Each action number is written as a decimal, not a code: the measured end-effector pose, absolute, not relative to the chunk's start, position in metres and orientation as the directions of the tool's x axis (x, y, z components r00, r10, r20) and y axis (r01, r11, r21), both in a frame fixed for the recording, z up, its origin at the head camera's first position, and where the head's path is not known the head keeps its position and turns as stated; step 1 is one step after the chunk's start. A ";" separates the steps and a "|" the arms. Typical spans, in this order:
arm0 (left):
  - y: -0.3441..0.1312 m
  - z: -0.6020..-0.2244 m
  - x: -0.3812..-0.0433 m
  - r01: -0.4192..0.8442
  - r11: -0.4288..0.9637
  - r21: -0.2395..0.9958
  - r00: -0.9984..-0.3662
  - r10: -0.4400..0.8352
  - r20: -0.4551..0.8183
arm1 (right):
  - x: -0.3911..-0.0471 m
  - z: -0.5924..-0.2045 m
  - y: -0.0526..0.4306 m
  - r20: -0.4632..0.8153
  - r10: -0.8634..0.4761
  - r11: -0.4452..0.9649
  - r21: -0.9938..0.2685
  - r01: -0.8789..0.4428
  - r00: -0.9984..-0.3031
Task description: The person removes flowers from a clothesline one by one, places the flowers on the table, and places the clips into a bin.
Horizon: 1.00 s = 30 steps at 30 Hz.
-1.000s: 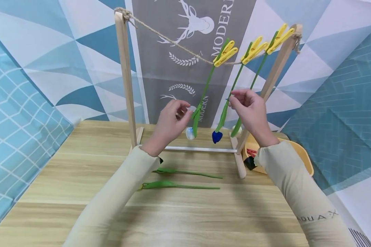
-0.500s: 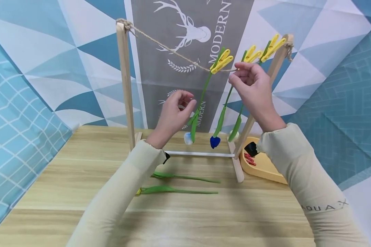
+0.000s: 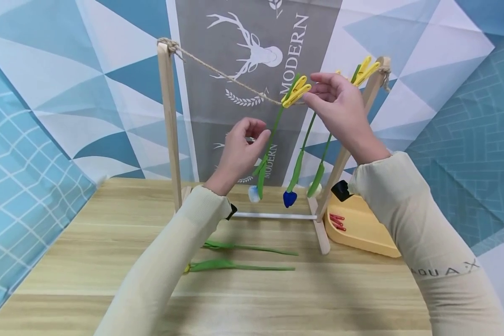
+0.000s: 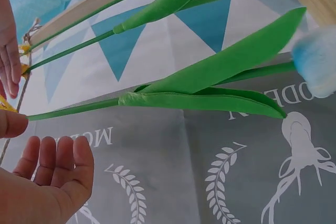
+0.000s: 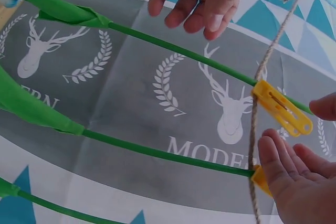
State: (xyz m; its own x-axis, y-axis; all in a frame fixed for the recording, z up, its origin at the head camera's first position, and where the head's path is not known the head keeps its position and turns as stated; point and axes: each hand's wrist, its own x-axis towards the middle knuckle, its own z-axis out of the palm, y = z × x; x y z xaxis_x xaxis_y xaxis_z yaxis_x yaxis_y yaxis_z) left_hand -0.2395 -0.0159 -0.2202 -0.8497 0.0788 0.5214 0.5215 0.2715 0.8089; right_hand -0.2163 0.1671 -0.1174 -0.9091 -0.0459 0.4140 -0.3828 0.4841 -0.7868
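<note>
Three artificial tulips hang heads-down by yellow clothespins from a twine line [image 3: 231,78]: one white-blue [image 3: 254,193], one dark blue [image 3: 290,199], one pale [image 3: 315,190]. My right hand [image 3: 340,109] is raised at the line, thumb and fingers apart on either side of the nearest yellow clothespin [image 5: 283,111]; no grip on it shows in the right wrist view. That hand covers most of the middle clothespin in the head view. My left hand [image 3: 242,147] hovers beside the white-blue tulip's stem [image 4: 79,109], fingers loosely bent, holding nothing.
A wooden frame with a left post [image 3: 169,121] and right post [image 3: 333,179] bears the twine. A white rod [image 3: 273,216] joins its feet. Two more tulips [image 3: 256,268] lie on the table [image 3: 252,303]. A yellow tray [image 3: 361,228] with red clothespins [image 3: 337,221] stands right.
My right hand has risen from the dark blue tulip's stem to the line, then moved left to the nearest yellow clothespin. My left hand has shifted slightly. The view has tilted upward.
</note>
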 end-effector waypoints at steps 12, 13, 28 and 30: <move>-0.005 -0.215 -0.249 0.472 0.230 0.851 -0.881 0.083 0.466 | -0.221 -0.104 0.158 0.364 -0.108 0.528 -0.768 -0.363 -0.925; -0.004 -0.215 -0.249 0.468 0.228 0.854 -0.883 0.082 0.462 | -0.221 -0.104 0.158 0.367 -0.107 0.520 -0.772 -0.367 -0.924; 0.004 -0.216 -0.252 0.486 0.190 0.853 -0.874 0.098 0.476 | -0.224 -0.103 0.162 0.367 -0.068 0.502 -0.791 -0.350 -0.928; 0.004 -0.216 -0.252 0.487 0.191 0.852 -0.873 0.098 0.478 | -0.224 -0.103 0.162 0.362 -0.066 0.493 -0.798 -0.346 -0.930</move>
